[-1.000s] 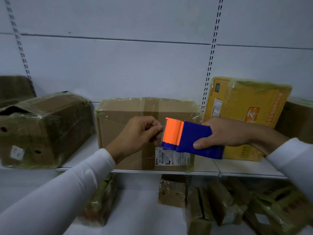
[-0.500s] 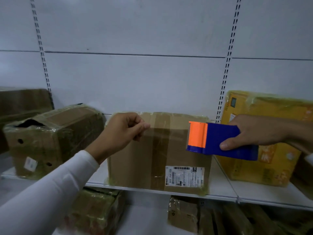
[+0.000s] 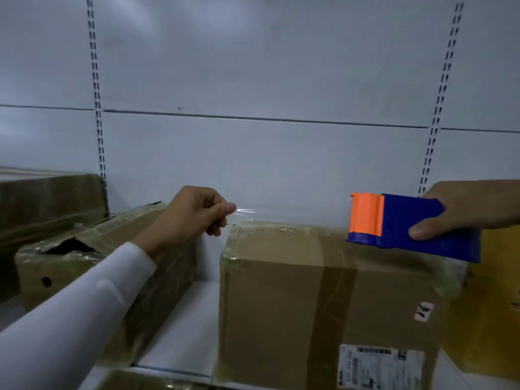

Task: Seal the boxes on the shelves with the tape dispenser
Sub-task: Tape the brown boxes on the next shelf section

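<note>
Between the two grips, over the top of the brown box (image 3: 323, 299), a strip of clear tape (image 3: 281, 219) runs taut: left hand (image 3: 188, 218) pinches its free end, right hand (image 3: 461, 209) is clamped round the blue-and-orange tape dispenser (image 3: 408, 226). Judged thin, limp and sticky, the tape is best held by its end only; the dispenser looks rigid and light. Below the grips the box stands on a white shelf (image 3: 180, 333) against a slotted wall panel (image 3: 253, 80), a torn carton (image 3: 84, 260) beside the left grip.
</note>
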Demonstrator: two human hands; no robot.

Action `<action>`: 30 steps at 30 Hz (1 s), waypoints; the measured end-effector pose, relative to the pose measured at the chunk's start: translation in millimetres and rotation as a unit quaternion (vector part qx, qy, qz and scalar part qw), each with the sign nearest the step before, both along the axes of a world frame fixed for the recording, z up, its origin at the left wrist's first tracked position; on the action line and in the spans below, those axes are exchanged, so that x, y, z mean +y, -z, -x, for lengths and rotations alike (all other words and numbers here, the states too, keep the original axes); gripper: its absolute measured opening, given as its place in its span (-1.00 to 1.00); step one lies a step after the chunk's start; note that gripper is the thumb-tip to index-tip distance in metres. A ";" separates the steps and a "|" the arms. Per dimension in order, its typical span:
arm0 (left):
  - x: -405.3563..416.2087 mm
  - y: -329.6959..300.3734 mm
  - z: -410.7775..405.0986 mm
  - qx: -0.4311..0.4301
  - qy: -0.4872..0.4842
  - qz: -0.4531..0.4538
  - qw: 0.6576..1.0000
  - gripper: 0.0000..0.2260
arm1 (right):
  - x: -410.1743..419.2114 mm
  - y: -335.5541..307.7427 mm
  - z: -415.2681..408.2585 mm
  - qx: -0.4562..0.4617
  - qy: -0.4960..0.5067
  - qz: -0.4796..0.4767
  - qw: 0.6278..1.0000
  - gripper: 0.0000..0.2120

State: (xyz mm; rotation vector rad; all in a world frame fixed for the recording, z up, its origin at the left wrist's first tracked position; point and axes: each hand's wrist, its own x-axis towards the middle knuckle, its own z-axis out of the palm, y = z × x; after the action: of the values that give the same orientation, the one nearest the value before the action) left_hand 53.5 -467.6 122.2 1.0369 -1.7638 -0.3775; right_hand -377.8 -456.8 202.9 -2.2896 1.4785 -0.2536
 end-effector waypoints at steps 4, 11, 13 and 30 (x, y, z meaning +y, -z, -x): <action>-22.8 2.3 -7.6 -0.005 -0.002 -0.040 0.999 -0.76 | -25.6 -8.7 -4.2 0.024 0.009 -0.023 0.999 -0.47; -44.8 8.8 -14.0 0.024 -0.011 -0.126 0.992 -0.76 | -55.8 -19.7 -25.9 0.070 -0.009 -0.081 0.994 -0.53; -47.5 9.1 -13.1 0.024 -0.018 -0.131 0.991 -0.75 | -62.6 -23.0 -29.2 0.072 -0.014 -0.095 0.993 -0.52; -48.5 44.1 -3.0 -0.019 -0.026 -0.178 0.983 -0.71 | -96.7 12.7 -21.4 0.074 -0.028 -0.122 0.989 -0.50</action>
State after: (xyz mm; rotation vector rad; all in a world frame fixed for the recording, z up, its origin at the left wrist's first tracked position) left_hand 56.5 -516.1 78.0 1.3464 -1.7356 -0.6623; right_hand -356.4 -553.5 190.2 -2.1855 1.4231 0.1109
